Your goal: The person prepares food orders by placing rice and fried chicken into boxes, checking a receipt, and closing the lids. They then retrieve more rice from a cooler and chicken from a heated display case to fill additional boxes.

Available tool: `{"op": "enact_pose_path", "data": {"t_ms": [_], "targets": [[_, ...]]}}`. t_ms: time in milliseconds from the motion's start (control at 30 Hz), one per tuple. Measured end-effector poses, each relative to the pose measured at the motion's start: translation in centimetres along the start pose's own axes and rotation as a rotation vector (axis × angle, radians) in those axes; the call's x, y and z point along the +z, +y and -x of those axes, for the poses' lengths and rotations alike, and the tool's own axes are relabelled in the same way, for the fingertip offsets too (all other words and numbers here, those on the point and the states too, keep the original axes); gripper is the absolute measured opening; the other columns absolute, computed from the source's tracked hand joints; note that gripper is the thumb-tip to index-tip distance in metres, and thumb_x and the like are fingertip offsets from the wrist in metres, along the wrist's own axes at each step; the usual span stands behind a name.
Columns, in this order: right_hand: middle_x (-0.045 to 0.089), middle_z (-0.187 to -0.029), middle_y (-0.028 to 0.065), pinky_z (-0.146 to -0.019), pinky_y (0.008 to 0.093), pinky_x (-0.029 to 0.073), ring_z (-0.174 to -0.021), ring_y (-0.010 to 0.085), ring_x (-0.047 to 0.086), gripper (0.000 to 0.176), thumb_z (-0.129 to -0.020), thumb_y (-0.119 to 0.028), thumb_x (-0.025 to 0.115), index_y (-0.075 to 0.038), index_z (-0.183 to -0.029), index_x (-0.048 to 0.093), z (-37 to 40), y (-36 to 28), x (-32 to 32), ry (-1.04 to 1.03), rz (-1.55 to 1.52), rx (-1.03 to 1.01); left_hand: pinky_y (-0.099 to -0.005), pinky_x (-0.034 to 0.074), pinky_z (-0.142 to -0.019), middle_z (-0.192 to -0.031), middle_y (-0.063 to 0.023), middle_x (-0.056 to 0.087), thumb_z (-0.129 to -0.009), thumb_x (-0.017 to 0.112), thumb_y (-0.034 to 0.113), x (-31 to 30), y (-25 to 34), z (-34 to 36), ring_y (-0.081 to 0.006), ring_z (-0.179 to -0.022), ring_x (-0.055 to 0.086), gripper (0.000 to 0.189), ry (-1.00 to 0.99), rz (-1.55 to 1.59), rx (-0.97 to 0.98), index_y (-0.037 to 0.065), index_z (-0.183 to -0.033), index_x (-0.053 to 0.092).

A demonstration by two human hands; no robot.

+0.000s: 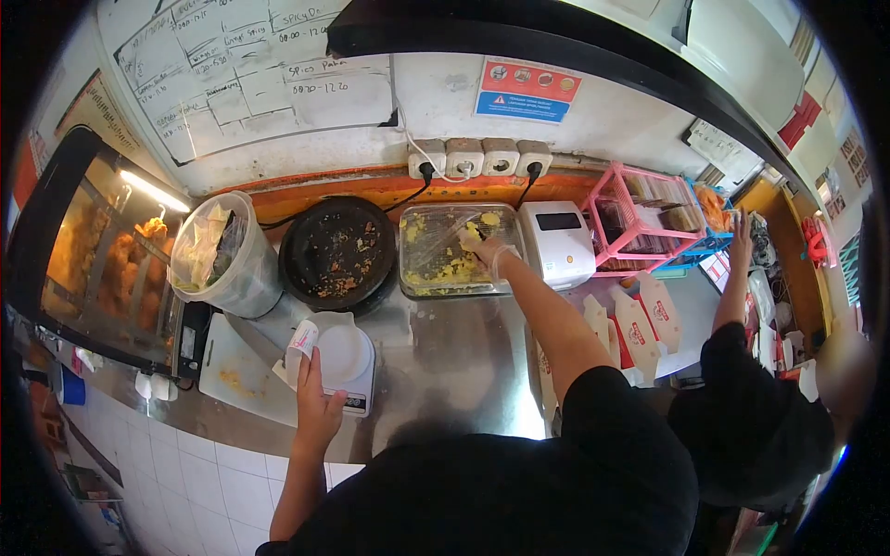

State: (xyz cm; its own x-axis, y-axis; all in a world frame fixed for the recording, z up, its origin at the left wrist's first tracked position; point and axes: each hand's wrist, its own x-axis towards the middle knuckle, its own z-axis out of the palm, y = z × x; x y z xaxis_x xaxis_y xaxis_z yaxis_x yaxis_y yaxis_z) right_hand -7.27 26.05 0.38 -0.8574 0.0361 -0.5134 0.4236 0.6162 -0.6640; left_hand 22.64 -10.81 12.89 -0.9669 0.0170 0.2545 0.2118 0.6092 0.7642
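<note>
My left hand (318, 400) is closed around a small white paper cup (301, 343) with red print, tilted beside a white kitchen scale (362, 387). A round white dish (343, 354) sits on the scale. My right hand (489, 250), in a clear plastic glove, reaches into a clear rectangular tray (454, 295) of crumbly yellow food (440, 269). Its fingers are bunched over the food at the tray's right side. What they hold is too small to make out. A clear plastic piece (445, 239) lies across the tray.
A dark round pan (336, 255) with brown crumbs and a clear bucket (232, 269) stand left of the tray. Farther left are a cutting board (236, 371), a knife (255, 335) and a lit food warmer (111, 250). Printed boxes (635, 334) and a co-worker (751, 417) are at right.
</note>
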Motion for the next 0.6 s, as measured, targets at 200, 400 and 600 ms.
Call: {"op": "enact_pose_path", "data": {"t_ms": [200, 400, 600], "targets": [[0.057, -0.100, 0.0106, -0.056, 0.0313, 0.044, -0.075, 0.0161, 0.052, 0.101, -0.066, -0.082, 0.050, 0.006, -0.116, 0.055, 1.7, -1.5, -0.2, -0.024, -0.375, 0.042, -0.0416, 0.025, -0.106, -0.137, -0.0352, 0.029, -0.083, 0.046, 0.064, 0.1, 0.1, -0.1, -0.0437, -0.129, 0.032, 0.094, 0.005, 0.001, 0.031, -0.015, -0.132, 0.031], [0.033, -0.140, 0.0255, -0.097, 0.0418, 0.039, -0.126, 0.0347, 0.040, 0.123, -0.060, -0.078, 0.061, 0.008, -0.138, 0.023, 5.9, -4.6, -1.4, -0.023, -0.141, -0.036, -0.0420, 0.024, -0.106, -0.137, -0.0355, 0.029, -0.085, 0.047, 0.060, 0.1, -0.2, 0.4, -0.0436, -0.129, 0.031, 0.089, 0.010, -0.005, 0.020, -0.014, -0.132, 0.031], [0.049, -0.124, 0.0280, -0.089, 0.0428, 0.046, -0.112, 0.0348, 0.053, 0.111, -0.057, -0.075, 0.066, 0.008, -0.126, 0.040, 1.3, -1.9, 0.4, 0.202, 0.303, -0.033, -0.0416, 0.024, -0.106, -0.137, -0.0352, 0.030, -0.084, 0.049, 0.059, -0.2, -0.1, 0.9, -0.0430, -0.130, 0.030, 0.089, 0.025, -0.019, -0.006, -0.014, -0.132, 0.031]]}}
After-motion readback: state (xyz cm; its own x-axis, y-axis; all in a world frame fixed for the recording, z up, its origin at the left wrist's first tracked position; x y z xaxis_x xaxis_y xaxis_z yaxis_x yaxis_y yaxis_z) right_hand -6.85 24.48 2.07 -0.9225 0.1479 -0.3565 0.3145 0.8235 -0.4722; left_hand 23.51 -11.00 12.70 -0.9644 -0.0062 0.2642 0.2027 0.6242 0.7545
